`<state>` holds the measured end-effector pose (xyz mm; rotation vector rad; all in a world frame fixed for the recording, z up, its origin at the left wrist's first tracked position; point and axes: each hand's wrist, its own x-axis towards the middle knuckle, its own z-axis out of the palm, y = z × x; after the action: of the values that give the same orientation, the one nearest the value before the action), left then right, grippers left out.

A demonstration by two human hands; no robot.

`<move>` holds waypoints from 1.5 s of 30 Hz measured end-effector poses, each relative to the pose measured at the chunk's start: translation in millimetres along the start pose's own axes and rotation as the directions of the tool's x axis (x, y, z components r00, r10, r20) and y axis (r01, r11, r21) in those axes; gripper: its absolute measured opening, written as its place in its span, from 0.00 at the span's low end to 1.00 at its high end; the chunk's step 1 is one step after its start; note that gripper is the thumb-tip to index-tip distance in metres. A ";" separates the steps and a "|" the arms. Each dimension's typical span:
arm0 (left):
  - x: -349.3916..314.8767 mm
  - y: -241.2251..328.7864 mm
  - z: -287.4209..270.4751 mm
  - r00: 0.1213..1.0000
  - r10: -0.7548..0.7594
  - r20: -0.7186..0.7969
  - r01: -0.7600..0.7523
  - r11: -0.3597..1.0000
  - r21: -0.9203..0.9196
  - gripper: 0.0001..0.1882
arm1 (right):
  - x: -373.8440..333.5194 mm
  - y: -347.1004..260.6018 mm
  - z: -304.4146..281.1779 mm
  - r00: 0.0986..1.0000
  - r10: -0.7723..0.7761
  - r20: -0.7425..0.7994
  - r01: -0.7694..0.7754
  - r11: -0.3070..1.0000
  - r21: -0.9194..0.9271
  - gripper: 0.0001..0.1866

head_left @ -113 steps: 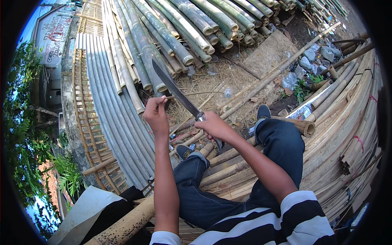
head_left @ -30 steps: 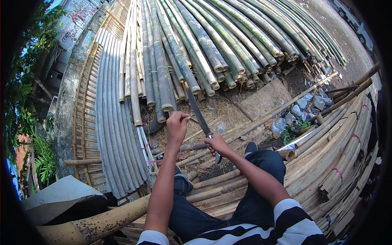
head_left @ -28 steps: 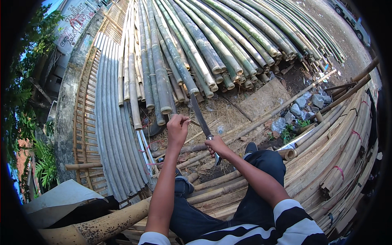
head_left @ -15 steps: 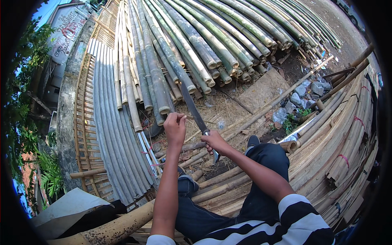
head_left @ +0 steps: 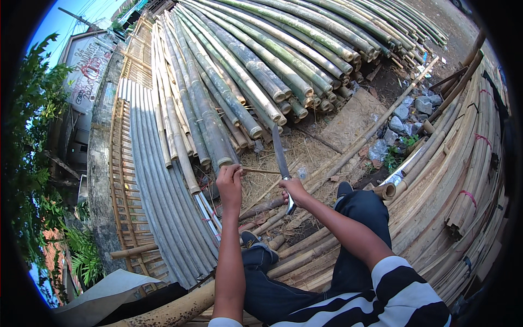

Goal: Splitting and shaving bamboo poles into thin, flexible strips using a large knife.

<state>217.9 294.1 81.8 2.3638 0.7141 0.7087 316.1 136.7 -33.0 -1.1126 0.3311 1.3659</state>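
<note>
Big bamboo pile [head_left: 272, 60] up at 12 o'clock, wavy grey sheet [head_left: 163, 201] over around 9.
Knife [head_left: 279, 150] sits pretty much mid-view, blade up toward 12, handle wrapped in the right hand [head_left: 294, 189]. Left hand [head_left: 229, 182] is pinched on a thin strip [head_left: 260, 171] running out toward 3 o'clock to the knife; can't tell if they touch.

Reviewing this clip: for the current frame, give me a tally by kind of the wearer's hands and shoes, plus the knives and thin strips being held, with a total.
Left hand and right hand: 2
Left shoe and right shoe: 2
Long knife: 1
Thin strip: 1
Total: 6
</note>
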 end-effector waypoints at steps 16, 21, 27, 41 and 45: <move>5.3 -11.1 2.9 0.993 -0.100 -0.057 0.091 0.985 -0.144 0.05 | -4.0 5.3 4.0 0.998 -0.068 0.019 0.070 0.985 -0.157 0.09; 3.2 -14.4 2.6 0.993 -0.104 -0.047 0.096 0.985 -0.144 0.04 | -15.6 3.4 13.3 0.994 -0.047 0.101 0.076 0.950 -0.303 0.10; 2.6 -23.7 0.1 0.982 -0.184 -0.033 0.170 0.954 -0.246 0.01 | -43.7 -1.0 38.8 0.966 0.043 0.256 0.007 0.981 -0.192 0.10; -0.6 -37.2 -1.9 0.969 -0.243 -0.035 0.227 0.940 -0.257 0.02 | 32.4 70.5 -37.3 0.991 0.055 -0.121 -0.091 0.944 -0.317 0.08; -4.5 -47.0 -4.3 0.964 -0.263 -0.047 0.243 0.935 -0.257 0.02 | 5.8 56.0 4.4 0.999 0.029 0.016 -0.025 0.973 -0.231 0.10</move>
<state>197.0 325.6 53.4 1.9805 0.8905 0.7369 266.4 133.6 -59.6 -1.2891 0.1759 1.4655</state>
